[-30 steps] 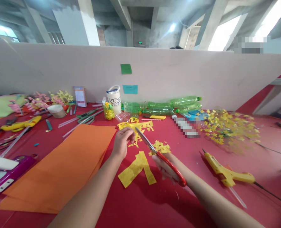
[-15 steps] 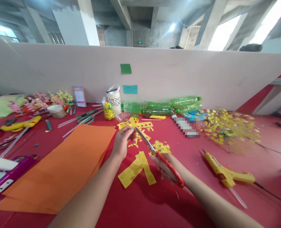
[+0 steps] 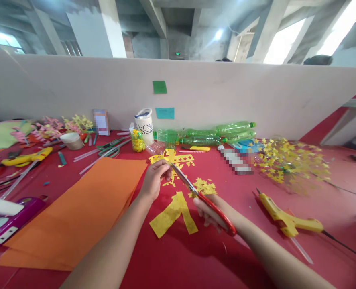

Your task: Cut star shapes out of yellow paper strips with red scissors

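My left hand [image 3: 154, 180] is closed in a pinch on a small piece of yellow paper [image 3: 170, 155], partly hidden by my fingers. From the right, my right hand [image 3: 210, 212] grips red-handled scissors [image 3: 206, 202]. The blades look nearly closed, and their tips point up and left at the yellow paper by my left fingertips. Behind my hands lie yellow paper scraps with star-shaped holes [image 3: 185, 158]. A pile of small yellow paper stars [image 3: 204, 186] sits just beyond my right hand. Two uncut-looking yellow paper strips [image 3: 173, 214] rest on the red table between my forearms.
Orange sheets [image 3: 81, 208] cover the left side beside a purple device [image 3: 15, 222]. A yellow glue gun [image 3: 289, 220] and a bunch of yellow stars [image 3: 286, 160] are at right. Green plastic bottles [image 3: 204, 140], a white tumbler [image 3: 144, 126] and a yellow cutter [image 3: 199, 149] stand or lie behind.
My right hand and the scissors handles have shifted slightly, with the right fingers more in view. The yellow paper has turned a little by my left fingertips, and my left hand barely moves.
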`<control>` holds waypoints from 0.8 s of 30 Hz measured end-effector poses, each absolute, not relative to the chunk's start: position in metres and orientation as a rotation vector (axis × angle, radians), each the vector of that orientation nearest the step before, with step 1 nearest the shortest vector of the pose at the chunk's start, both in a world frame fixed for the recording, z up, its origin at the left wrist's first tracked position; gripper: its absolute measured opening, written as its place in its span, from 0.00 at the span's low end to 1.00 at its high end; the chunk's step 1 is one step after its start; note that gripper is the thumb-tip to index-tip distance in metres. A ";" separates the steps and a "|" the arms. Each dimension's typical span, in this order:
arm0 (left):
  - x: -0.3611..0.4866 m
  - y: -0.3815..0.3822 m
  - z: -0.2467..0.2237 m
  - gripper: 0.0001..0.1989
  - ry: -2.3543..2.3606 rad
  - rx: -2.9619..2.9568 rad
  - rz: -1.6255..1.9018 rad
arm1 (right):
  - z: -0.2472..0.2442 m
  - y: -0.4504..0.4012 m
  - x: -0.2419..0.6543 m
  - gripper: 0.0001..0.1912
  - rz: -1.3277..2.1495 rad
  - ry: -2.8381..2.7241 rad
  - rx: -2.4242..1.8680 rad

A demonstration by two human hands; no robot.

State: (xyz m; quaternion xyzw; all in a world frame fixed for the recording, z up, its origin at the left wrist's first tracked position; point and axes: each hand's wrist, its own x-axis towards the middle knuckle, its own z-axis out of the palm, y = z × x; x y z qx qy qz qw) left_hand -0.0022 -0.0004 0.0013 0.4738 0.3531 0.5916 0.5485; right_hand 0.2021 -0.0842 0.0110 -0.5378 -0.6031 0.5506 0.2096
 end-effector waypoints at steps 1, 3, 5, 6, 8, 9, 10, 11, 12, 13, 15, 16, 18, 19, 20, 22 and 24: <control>-0.003 0.000 0.001 0.06 0.835 1.127 1.398 | 0.011 -0.084 0.202 0.26 1.529 -1.687 -1.487; -0.004 0.001 0.001 0.07 0.830 1.135 1.390 | 0.012 -0.084 0.203 0.27 1.537 -1.698 -1.467; -0.005 0.002 0.001 0.07 0.823 1.138 1.381 | 0.012 -0.083 0.204 0.27 1.556 -1.699 -1.457; -0.005 0.002 0.001 0.07 0.818 1.138 1.377 | 0.013 -0.083 0.204 0.26 1.564 -1.697 -1.459; -0.006 0.002 0.001 0.07 0.811 1.143 1.370 | 0.013 -0.083 0.204 0.26 1.564 -1.693 -1.484; -0.006 0.002 0.001 0.07 0.809 1.146 1.368 | 0.014 -0.082 0.204 0.26 1.557 -1.691 -1.502; -0.007 0.002 0.001 0.07 0.806 1.150 1.366 | 0.014 -0.082 0.204 0.26 1.545 -1.689 -1.519; -0.007 0.002 0.001 0.07 0.803 1.155 1.365 | 0.015 -0.082 0.204 0.25 1.531 -1.687 -1.532; -0.008 0.002 0.002 0.07 0.800 1.161 1.362 | 0.016 -0.082 0.204 0.25 1.518 -1.684 -1.541; -0.008 0.002 0.002 0.08 0.798 1.166 1.358 | 0.016 -0.082 0.204 0.25 1.508 -1.682 -1.545; -0.010 0.002 0.003 0.08 0.801 1.178 1.341 | 0.018 -0.083 0.204 0.25 1.497 -1.675 -1.554; -0.010 0.003 0.004 0.09 0.805 1.184 1.330 | 0.018 -0.083 0.203 0.25 1.495 -1.674 -1.561; -0.012 0.004 0.004 0.09 0.817 1.192 1.310 | 0.019 -0.083 0.203 0.25 1.493 -1.676 -1.576; -0.012 0.004 0.004 0.09 0.822 1.195 1.304 | 0.020 -0.083 0.203 0.25 1.494 -1.677 -1.585; -0.013 0.004 0.004 0.09 0.826 1.196 1.300 | 0.020 -0.083 0.203 0.26 1.493 -1.679 -1.592; -0.014 0.005 0.004 0.09 0.833 1.197 1.293 | 0.021 -0.083 0.203 0.26 1.493 -1.686 -1.598; -0.014 0.005 0.004 0.09 0.838 1.195 1.289 | 0.022 -0.083 0.203 0.26 1.492 -1.702 -1.597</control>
